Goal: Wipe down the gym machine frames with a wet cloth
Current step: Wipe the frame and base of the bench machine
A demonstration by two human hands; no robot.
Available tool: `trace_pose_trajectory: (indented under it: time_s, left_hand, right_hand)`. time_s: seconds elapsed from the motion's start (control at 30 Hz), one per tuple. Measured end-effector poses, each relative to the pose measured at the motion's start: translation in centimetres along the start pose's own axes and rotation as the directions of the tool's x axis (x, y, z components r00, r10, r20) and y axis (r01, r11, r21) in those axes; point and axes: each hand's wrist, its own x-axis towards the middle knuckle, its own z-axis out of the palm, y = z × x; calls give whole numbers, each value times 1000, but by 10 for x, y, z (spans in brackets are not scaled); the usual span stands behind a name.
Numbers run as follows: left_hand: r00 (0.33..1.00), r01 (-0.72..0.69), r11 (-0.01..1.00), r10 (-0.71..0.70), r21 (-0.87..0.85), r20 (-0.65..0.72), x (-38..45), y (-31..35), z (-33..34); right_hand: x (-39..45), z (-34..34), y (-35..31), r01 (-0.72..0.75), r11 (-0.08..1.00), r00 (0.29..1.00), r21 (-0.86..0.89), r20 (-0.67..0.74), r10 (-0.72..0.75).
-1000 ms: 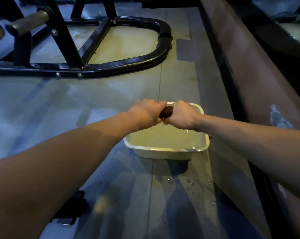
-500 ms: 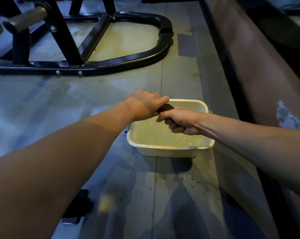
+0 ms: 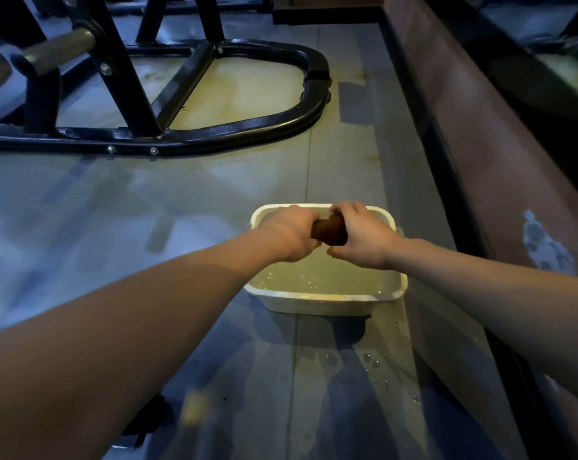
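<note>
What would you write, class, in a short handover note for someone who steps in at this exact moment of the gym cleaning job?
Left hand: grips one end of the rolled brown cloth.
Right hand: grips the other end, so the cloth is held between both fists.
The cloth is held over the white tub of water on the floor; drops lie on the floor near it.
The black machine frame stands beyond the tub, apart from both hands.
Done: the cloth looks wetted and is probably being wrung.
Left: finish wringing, carry the cloth to the frame and wipe it.
</note>
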Motion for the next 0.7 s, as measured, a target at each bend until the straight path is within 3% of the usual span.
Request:
trace_pose_trajectory:
  time_s: [0.1,0.2,0.27,0.37,0.43,0.53,0.6,0.7]
  left_hand:
    - [951,276,904,-206,-327,232,5,-13,-10]
    - [881,393,731,-127,-558,455,2,-17,-24]
    - [819,427,660,7,-618,573,-4,-16,-31]
    - [748,447,699,50,-558,662,-8,-12,-34]
    - [783,412,735,16,-539,622,-6,-9,-31]
    - [900,218,874,-8,-433,436,3,2,-23]
    - [963,59,972,5,-228,269,5,13,-16]
    - [993,-51,996,43,72,107,1,25,-9]
  right_hand:
    - [-5,-4,2,219,932,963,-289,-91,-254]
    - [-4,-3,-5,358,816,903,-453,-52,-426]
    - [-2,0,-8,437,786,864,-438,-39,-502]
    - [-3,-1,-7,518,814,839,-264,-33,-544]
    - [-5,-5,-10,470,858,878,-209,5,-480]
    - [-6,-13,-11,304,938,952,-166,35,-303]
    - [-6,-16,-13,211,960,977,-184,33,-209]
    - [-5,-17,-18,100,960,994,-263,59,-87]
